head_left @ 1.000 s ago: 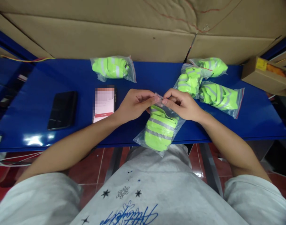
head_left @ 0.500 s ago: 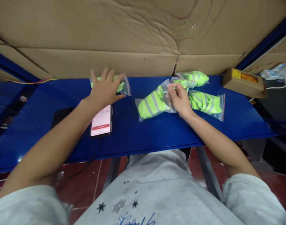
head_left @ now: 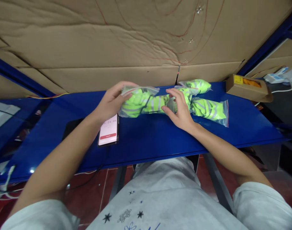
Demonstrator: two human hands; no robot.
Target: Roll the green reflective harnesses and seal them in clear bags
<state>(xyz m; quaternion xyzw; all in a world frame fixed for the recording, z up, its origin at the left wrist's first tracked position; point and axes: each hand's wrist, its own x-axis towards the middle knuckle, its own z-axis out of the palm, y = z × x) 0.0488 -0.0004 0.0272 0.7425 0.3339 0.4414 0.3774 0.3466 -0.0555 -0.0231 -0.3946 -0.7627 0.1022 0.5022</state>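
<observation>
My left hand [head_left: 112, 101] grips a clear zip bag of neon-green cloth [head_left: 136, 101] by its left end, fingers behind and thumb in front. Behind and to the right of it lies a second zip bag [head_left: 157, 103], its neon cloth crossed by grey reflective bands. My right hand [head_left: 181, 111] is open at that bag's right end, thumb and fingers apart; whether it touches the plastic I cannot tell. Further similar bags lie beyond and right of this hand: one partly hidden behind the fingers [head_left: 186, 94], one at the back [head_left: 199, 86] and one at right [head_left: 209, 109].
A phone [head_left: 108, 132] with a timer on its screen lies below my left hand, and a dark flat object [head_left: 71, 126] sits beside it. An open cardboard box [head_left: 246, 88] holding something orange stands at the right. Cardboard [head_left: 112, 78] lines the back of the blue table [head_left: 146, 137].
My left hand has picked up the left bag and brought it right, in front of the banded bag. My right hand has let go of the banded bag's end and spread its fingers.
</observation>
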